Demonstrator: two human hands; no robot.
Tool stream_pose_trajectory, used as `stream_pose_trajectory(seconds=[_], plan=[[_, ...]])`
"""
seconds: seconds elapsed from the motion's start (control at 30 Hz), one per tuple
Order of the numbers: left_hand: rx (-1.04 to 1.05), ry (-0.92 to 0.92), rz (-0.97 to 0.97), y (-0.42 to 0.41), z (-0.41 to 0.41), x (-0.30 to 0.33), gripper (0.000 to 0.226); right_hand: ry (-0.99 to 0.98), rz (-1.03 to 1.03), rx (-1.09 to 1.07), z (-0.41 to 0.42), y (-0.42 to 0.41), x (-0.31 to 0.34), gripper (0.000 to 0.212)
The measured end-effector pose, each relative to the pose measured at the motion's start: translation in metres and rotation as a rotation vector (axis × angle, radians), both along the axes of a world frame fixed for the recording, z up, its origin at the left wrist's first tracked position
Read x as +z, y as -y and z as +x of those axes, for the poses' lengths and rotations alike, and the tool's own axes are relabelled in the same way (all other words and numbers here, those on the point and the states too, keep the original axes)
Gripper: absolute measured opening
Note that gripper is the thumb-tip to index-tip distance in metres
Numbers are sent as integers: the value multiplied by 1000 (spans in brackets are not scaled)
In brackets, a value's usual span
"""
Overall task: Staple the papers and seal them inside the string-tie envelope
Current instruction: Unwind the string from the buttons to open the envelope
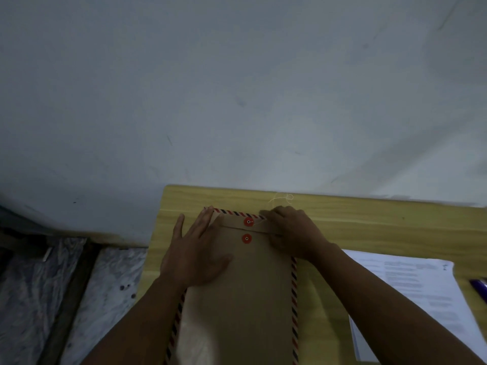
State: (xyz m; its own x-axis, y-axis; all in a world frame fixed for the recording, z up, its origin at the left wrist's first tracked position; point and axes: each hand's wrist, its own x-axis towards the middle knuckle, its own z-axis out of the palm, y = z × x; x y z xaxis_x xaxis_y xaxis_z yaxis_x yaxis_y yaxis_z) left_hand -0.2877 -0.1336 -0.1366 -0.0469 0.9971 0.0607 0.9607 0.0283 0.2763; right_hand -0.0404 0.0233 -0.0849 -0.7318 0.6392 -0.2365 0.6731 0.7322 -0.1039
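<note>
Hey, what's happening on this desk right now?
A person is closing a brown envelope on a wooden desk. The left hand lies flat on it while the right hand presses the folded flap near the top button. The string lies loose, not yet wound round the lower button. Printed papers lie to the right.

I can read nothing here. The only print I see is on the white sheets (pixel 419 291) lying on the table at my right: several blocks of small grey lines, too blurred and too small to make out a single word. Near their far right corner sits a small dark mark, perhaps a staple or a scribble; I cannot tell. The brown envelope (pixel 237 299) under my hands carries no writing that I can see.
</note>
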Motion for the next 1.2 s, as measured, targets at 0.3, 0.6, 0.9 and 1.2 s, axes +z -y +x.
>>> stream_pose_trajectory(seconds=[0.3,0.6,0.9,1.2], plan=[[59,-31,-25,-1,7,3,115,-121,-32,-222,16,24,1,47],[176,198,-96,33,114,66,72,-514,-216,-676,73,82,82,41],[522,720,-343,67,208,164,76,-734,-406,-943,121,191,133,48],[539,850,-435,65,231,159,72,-884,-464,-918,137,205,126,45]])
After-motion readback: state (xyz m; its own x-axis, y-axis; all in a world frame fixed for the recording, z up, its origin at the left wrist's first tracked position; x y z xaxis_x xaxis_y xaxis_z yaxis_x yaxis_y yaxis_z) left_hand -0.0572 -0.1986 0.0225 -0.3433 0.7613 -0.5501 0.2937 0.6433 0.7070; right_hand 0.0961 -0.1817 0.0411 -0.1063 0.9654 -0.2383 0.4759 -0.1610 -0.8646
